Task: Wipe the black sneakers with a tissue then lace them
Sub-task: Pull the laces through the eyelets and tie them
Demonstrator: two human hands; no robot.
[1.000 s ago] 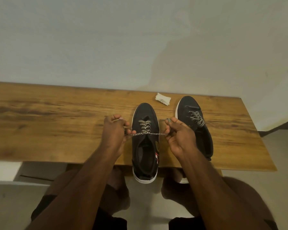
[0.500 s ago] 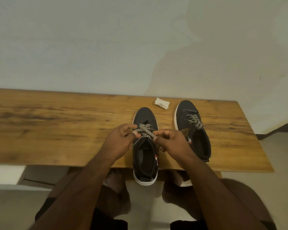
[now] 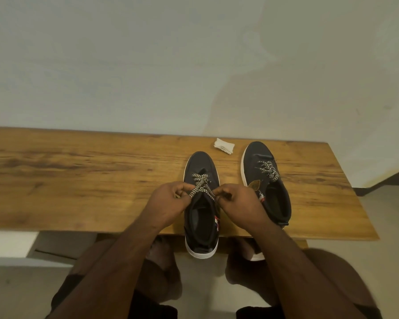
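- Head view: lacing is in hand, wiping judged done. The crumpled tissue [image 3: 224, 146] lies at the counter's [image 3: 78, 180] far edge, and the right sneaker [image 3: 266, 180] looks laced.
- The left sneaker [image 3: 202, 203] overhangs the near edge.
- Left hand [image 3: 168, 206] and right hand [image 3: 238, 204] each pinch an end of the checkered lace [image 3: 200, 187], crossed between the grips.
- Next: likely feeding the ends through the next eyelets.

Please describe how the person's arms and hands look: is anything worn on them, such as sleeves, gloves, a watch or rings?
The left hand and the right hand are bare, without gloves. Both forearms are uncovered up to the bottom edge of the picture, with no sleeves and no watch or bracelet visible. No ring is visible, though the curled fingers are partly hidden.
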